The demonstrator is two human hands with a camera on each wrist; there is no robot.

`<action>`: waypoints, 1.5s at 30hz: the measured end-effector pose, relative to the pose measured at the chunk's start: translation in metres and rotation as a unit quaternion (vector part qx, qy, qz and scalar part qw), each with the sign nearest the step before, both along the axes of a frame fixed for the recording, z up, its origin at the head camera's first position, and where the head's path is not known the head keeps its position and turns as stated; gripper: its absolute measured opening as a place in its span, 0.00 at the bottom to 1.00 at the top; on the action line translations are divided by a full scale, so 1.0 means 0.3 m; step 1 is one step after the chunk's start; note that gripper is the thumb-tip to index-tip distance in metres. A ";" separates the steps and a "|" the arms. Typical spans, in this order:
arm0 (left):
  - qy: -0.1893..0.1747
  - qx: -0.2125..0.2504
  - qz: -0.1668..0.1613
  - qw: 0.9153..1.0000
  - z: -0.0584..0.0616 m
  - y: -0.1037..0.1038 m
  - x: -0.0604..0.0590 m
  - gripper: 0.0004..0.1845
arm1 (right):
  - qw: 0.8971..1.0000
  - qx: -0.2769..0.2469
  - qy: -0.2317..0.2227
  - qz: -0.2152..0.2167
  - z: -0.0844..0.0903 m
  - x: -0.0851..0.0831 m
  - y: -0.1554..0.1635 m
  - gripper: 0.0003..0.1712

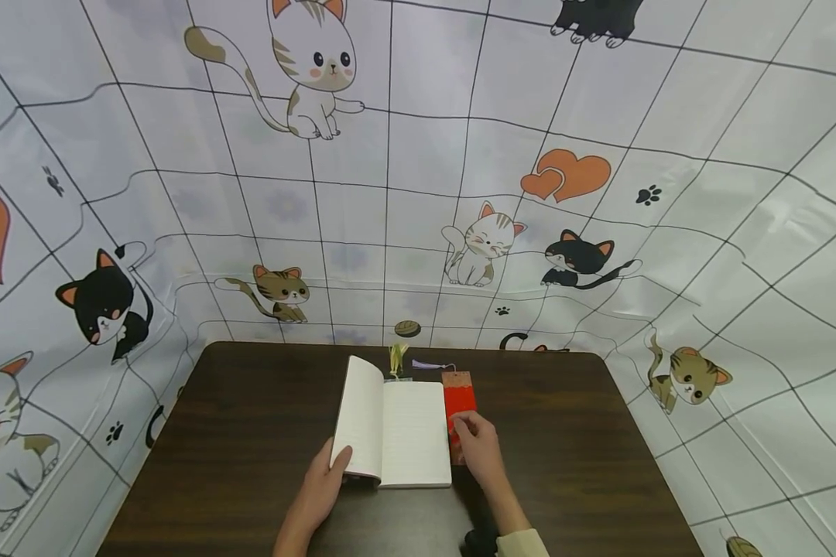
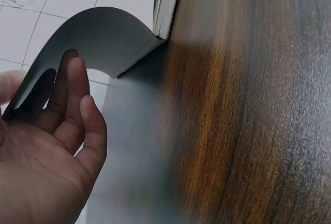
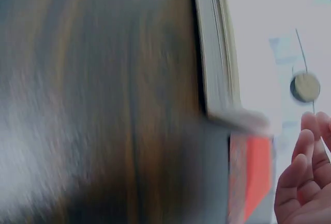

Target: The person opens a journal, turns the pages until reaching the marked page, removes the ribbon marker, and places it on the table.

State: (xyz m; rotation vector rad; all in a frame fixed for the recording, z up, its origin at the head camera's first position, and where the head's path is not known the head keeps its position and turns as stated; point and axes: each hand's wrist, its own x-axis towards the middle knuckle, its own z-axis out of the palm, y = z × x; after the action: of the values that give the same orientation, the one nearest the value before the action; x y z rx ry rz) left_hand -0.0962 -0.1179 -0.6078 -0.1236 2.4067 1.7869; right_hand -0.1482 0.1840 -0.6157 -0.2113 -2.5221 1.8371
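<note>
An open notebook (image 1: 414, 433) with lined white pages lies at the middle of the table. My left hand (image 1: 323, 476) grips the lower left edge of its raised cover (image 2: 103, 32), thumb on the inner face and fingers behind; the cover bows upward. To the right of the notebook lies a red bookmark (image 1: 460, 398) with a brown top end and a purple tassel (image 1: 428, 365). Over the bookmark's lower part is my right hand (image 1: 479, 445), its fingers loosely bent. In the right wrist view those fingers (image 3: 297, 175) show beside the bookmark, with nothing seen in them.
A yellow-green tassel (image 1: 398, 357) sticks out beyond the notebook's top edge. The dark wooden table (image 1: 564, 433) extends on both sides. A dark object (image 1: 481, 541) sits at the front by the right sleeve (image 1: 522, 544). A cat-patterned sheet (image 1: 418, 155) surrounds the table.
</note>
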 end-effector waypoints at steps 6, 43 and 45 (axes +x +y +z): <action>0.005 -0.004 0.003 1.000 0.003 0.003 -0.004 0.24 | 0.978 0.162 0.072 0.108 0.026 0.039 -0.091 0.11; -0.022 0.025 0.002 0.999 0.000 0.012 -0.009 0.26 | 0.824 0.454 0.097 0.325 -0.003 0.074 -0.143 0.29; -0.021 0.022 0.002 1.000 -0.002 0.013 -0.009 0.26 | 0.817 0.459 0.107 0.331 -0.001 0.077 -0.137 0.28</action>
State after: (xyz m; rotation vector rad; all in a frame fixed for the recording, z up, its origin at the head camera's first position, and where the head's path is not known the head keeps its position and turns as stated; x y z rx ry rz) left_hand -0.0989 -0.1142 -0.6084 -0.1589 2.3381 1.8201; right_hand -0.1250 0.1429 -0.6159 0.9129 -3.1304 0.3925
